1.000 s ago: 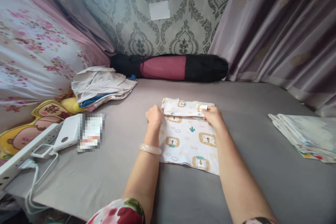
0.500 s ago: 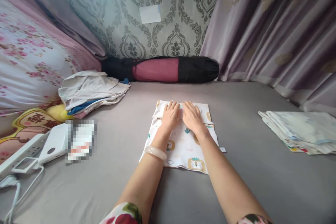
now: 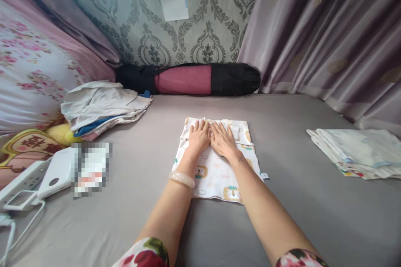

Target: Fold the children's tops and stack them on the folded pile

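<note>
the white cloth printed with tan lion faces and green sprigs [image 3: 219, 178] lies on a grey fabric sheet [image 3: 138, 175], its far end folded over in a band. on this band rest the left hand [image 3: 200, 137] and the right hand [image 3: 222, 138], palms down and just beside each other, fingers extended and slightly spread, neither grasping anything. a milky, ring-shaped bangle [image 3: 181, 179] encircles the left wrist. a small white tag [image 3: 265, 176] projects from the cloth's right edge. beyond the cloth lies a long, cylindrical black-and-maroon bag [image 3: 184, 80]. left of the cloth are a loose pile of off-white and blue clothes [image 3: 97, 102] and, nearer, a long white plastic power strip [image 3: 26, 178]. right of the cloth, well apart, lies a folded stack of pale fabric [image 3: 366, 148].
</note>
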`<state>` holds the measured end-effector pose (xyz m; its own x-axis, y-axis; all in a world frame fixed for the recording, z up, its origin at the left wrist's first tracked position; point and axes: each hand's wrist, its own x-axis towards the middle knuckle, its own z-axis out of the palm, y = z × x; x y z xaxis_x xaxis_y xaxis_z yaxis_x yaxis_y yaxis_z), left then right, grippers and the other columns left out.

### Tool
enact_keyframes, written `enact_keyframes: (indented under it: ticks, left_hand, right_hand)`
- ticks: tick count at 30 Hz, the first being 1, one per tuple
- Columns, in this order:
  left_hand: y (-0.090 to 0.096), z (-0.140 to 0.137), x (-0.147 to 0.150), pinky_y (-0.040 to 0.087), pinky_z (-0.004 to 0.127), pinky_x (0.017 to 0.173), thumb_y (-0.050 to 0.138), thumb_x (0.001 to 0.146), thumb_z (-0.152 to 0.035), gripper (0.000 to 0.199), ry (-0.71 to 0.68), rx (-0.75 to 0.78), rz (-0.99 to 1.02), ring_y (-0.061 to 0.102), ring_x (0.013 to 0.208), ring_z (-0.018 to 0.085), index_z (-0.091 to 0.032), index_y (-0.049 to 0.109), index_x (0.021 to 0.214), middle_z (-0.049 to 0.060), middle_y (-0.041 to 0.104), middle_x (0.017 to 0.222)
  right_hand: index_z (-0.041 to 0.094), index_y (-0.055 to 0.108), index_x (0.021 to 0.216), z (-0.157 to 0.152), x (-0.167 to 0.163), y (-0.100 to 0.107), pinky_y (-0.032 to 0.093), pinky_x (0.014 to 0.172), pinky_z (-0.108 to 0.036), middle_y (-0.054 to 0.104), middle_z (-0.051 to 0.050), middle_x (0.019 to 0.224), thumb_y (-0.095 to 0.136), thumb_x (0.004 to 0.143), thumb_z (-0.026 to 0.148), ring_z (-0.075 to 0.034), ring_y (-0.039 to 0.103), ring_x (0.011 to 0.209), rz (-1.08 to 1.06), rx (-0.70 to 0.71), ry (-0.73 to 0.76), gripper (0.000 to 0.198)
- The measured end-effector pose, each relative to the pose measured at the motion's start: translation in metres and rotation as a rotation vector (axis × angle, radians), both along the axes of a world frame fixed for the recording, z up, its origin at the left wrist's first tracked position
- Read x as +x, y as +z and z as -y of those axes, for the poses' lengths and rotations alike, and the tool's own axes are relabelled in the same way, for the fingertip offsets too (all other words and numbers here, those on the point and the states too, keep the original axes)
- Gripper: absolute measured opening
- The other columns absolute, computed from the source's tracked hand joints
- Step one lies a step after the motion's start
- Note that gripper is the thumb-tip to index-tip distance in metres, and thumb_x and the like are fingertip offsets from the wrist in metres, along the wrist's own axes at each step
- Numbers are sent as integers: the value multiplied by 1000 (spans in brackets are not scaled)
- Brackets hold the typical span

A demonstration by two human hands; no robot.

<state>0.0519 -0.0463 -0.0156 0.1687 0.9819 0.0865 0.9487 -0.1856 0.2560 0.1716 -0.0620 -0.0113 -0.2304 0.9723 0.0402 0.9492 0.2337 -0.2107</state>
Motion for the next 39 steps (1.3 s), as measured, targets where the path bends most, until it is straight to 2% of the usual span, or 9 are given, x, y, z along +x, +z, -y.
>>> enact_keyframes:
  ticks: [3, 9, 15, 22, 27, 30, 33, 39]
  left_hand:
    - [2, 1, -1, 22, 47, 119, 26, 100, -35, 51, 10, 18, 25, 27, 146, 26, -19, 40, 146, 9, 37, 155]
    - [0, -4, -9, 17, 48, 120, 22, 100, -33, 52, 152, 95, 18, 27, 146, 27, -14, 44, 144, 12, 39, 153]
    - [-8, -7, -13, 19, 48, 119, 23, 100, -40, 56, 172, 63, -39, 29, 144, 30, -11, 41, 145, 16, 38, 153]
    - [-4, -5, -12, 18, 47, 120, 23, 100, -38, 54, 184, 64, -6, 28, 145, 27, -12, 42, 144, 15, 39, 153]
    - [0, -5, -14, 10, 52, 121, 21, 100, -32, 52, 266, 154, 23, 27, 146, 25, -14, 44, 142, 12, 40, 153]
    - [-1, -7, -17, 12, 51, 121, 21, 100, -35, 54, 270, 84, -5, 26, 146, 26, -12, 43, 143, 14, 35, 156]
    - [-4, -8, -19, 14, 50, 120, 19, 100, -37, 57, 258, 29, -19, 26, 146, 27, -10, 41, 145, 15, 32, 156]
    - [-5, -6, -20, 18, 48, 119, 16, 100, -37, 59, 222, 69, -36, 24, 147, 28, -8, 40, 146, 17, 32, 156]
  right_hand:
    - [15, 30, 153, 1, 0, 2, 3, 120, -45, 25, -5, 160, 22, 99, 29, -21, 16, 148, -20, 12, -18, 56]
    - [9, 31, 152, -2, 6, -1, 5, 119, -51, 26, -12, 159, 20, 100, 32, -24, 16, 148, -32, 85, -228, 57]
    - [7, 31, 151, -3, 10, -8, 9, 119, -51, 25, -12, 159, 22, 100, 32, -25, 17, 148, -13, 80, -238, 57]
    - [8, 30, 152, -3, 12, -2, 9, 119, -50, 25, -11, 159, 20, 100, 32, -24, 16, 148, -34, 33, -234, 58]
    - [4, 31, 150, -8, 24, -3, 4, 118, -56, 23, -16, 159, 19, 101, 37, -28, 14, 148, -17, 100, -407, 61]
    - [1, 33, 149, -12, 33, -9, 9, 117, -53, 26, -19, 158, 20, 101, 37, -29, 17, 147, 4, 96, -493, 62]
    - [0, 33, 149, -13, 37, -13, 15, 117, -51, 28, -18, 157, 20, 100, 38, -29, 20, 146, -1, 78, -506, 62]
    - [0, 34, 148, -11, 36, -13, 16, 116, -51, 30, -19, 156, 20, 100, 38, -29, 22, 146, -15, 107, -502, 63]
